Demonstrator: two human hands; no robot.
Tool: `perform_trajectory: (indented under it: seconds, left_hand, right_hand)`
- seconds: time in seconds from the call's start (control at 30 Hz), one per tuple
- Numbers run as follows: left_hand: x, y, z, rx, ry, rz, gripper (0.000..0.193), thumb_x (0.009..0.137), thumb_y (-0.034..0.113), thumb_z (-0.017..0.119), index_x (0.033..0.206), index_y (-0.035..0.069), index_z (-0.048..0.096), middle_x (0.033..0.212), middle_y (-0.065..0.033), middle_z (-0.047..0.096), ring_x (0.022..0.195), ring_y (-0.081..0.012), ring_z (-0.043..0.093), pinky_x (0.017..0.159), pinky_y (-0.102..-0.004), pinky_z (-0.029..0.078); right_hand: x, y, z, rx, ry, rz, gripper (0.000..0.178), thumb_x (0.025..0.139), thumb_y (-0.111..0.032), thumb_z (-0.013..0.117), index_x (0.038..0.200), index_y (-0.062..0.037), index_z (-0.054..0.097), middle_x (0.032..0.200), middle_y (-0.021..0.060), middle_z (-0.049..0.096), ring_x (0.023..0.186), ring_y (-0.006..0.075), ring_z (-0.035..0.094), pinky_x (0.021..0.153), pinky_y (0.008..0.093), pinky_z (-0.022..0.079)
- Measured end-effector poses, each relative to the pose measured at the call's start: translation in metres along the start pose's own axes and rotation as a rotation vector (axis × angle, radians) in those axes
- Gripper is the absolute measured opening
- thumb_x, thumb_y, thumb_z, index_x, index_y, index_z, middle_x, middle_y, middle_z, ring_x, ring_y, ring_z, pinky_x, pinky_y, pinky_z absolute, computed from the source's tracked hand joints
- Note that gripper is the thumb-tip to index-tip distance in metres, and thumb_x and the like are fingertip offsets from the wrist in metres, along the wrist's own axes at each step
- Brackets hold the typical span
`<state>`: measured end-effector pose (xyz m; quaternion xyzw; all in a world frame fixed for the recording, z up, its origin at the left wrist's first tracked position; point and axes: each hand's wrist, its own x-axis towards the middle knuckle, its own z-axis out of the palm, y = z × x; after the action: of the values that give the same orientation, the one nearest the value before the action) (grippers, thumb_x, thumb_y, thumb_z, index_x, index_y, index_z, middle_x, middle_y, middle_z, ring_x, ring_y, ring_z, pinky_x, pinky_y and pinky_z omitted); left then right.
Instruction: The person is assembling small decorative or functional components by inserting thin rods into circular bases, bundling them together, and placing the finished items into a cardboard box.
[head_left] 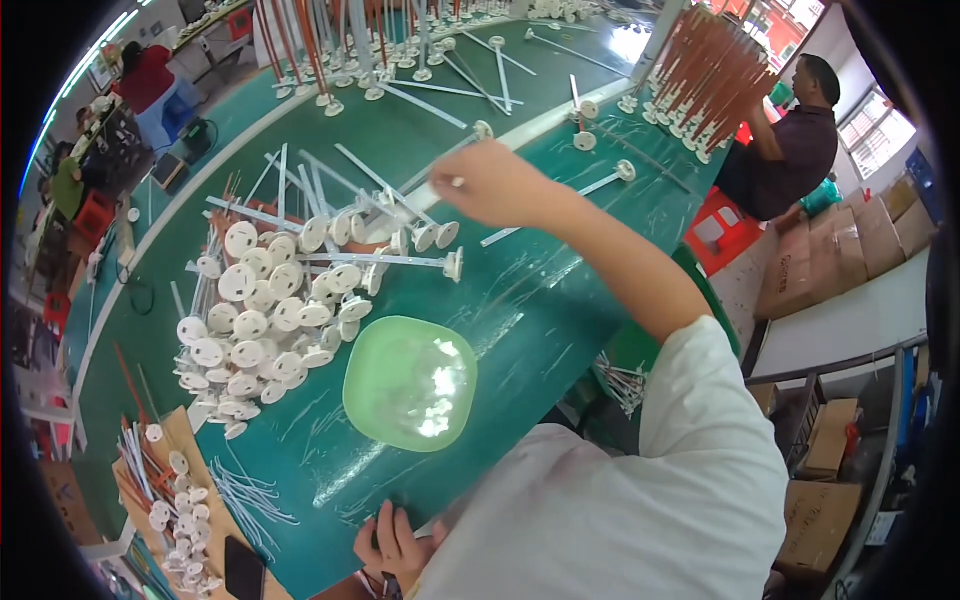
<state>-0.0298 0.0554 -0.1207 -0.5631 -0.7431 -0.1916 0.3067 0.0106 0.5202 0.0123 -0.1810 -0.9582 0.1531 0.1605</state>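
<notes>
My right hand (490, 185) is stretched out over the green table, its fingers drawn together in a pinch. A small white bit shows at the fingertips, too small to name. Close by lie pale flat rods with white round discs on their ends, one disc (483, 131) just beyond the knuckles. My left hand (395, 545) rests low at the table's near edge with its fingers curled; what they hold, if anything, is hidden. Between the hands stands a light green bowl (365, 390) with small white pieces inside. Left of it is a heap of disc-ended rods (250, 310).
Thin wires (245, 495) lie near a black phone (244, 570) and a cardboard sheet (185, 425) bearing more discs. Upright brown and pale rods (700, 75) stand at the back. A co-worker (800, 140) sits at the right by a red stool (722, 235) and cardboard boxes (820, 260).
</notes>
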Motion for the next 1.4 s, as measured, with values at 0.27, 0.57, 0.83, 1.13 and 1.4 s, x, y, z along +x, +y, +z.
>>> perform_trajectory:
  seconds: [0.27, 0.57, 0.83, 1.13, 1.4]
  left_hand:
    - [0.009, 0.001, 0.0, 0.043, 0.107, 0.125, 0.029, 0.075, 0.027, 0.057, 0.084, 0.0, 0.06, 0.094, -0.0163, 0.066, 0.075, -0.0336, 0.053, 0.065, -0.0403, 0.045]
    - [0.006, -0.004, -0.001, 0.005, 0.074, 0.111, 0.041, 0.097, 0.033, 0.04, 0.089, 0.001, 0.066, 0.088, -0.0141, 0.069, 0.075, -0.0268, 0.061, 0.069, -0.0356, 0.048]
    - [0.009, -0.006, -0.017, 0.143, -0.115, 0.219, 0.038, 0.099, 0.03, 0.045, 0.096, -0.001, 0.065, 0.092, -0.0132, 0.068, 0.08, -0.0266, 0.064, 0.069, -0.0343, 0.054]
    - [0.008, -0.019, -0.008, 0.117, 0.014, 0.291, 0.039, 0.1, 0.034, 0.044, 0.092, 0.003, 0.066, 0.084, -0.0089, 0.069, 0.072, -0.021, 0.065, 0.067, -0.0296, 0.053]
    - [0.001, -0.012, -0.006, 0.156, 0.029, 0.233, 0.028, 0.096, 0.025, 0.046, 0.098, 0.002, 0.061, 0.084, -0.0089, 0.067, 0.072, -0.022, 0.065, 0.062, -0.032, 0.053]
  right_hand:
    - [-0.142, 0.095, -0.028, -0.322, -0.251, 0.245, 0.044, 0.074, -0.003, 0.058, 0.118, -0.0077, 0.055, 0.101, 0.016, 0.061, 0.101, 0.0364, 0.058, 0.086, 0.0442, 0.049]
    - [-0.129, 0.159, -0.068, 0.471, 0.634, 0.84, 0.021, 0.094, -0.02, 0.055, 0.111, -0.0089, 0.059, 0.065, 0.0055, 0.05, 0.049, 0.0132, 0.048, 0.042, 0.0262, 0.035]
    - [-0.095, 0.258, -0.062, 0.334, 0.326, 1.421, 0.041, 0.089, -0.042, 0.058, 0.098, -0.0023, 0.063, 0.067, 0.0054, 0.062, 0.048, 0.0167, 0.051, 0.043, 0.0295, 0.04]
    - [-0.085, 0.163, -0.11, -0.185, 0.882, 0.582, 0.017, 0.094, -0.018, 0.05, 0.095, -0.0015, 0.054, 0.068, 0.0113, 0.061, 0.061, 0.0245, 0.064, 0.06, 0.0364, 0.051]
    - [-0.06, 0.171, -0.115, -0.26, 0.246, 0.511, 0.082, 0.081, 0.006, 0.05, 0.151, -0.0133, 0.012, 0.082, 0.0194, 0.065, 0.076, 0.0313, 0.066, 0.068, 0.0426, 0.052]
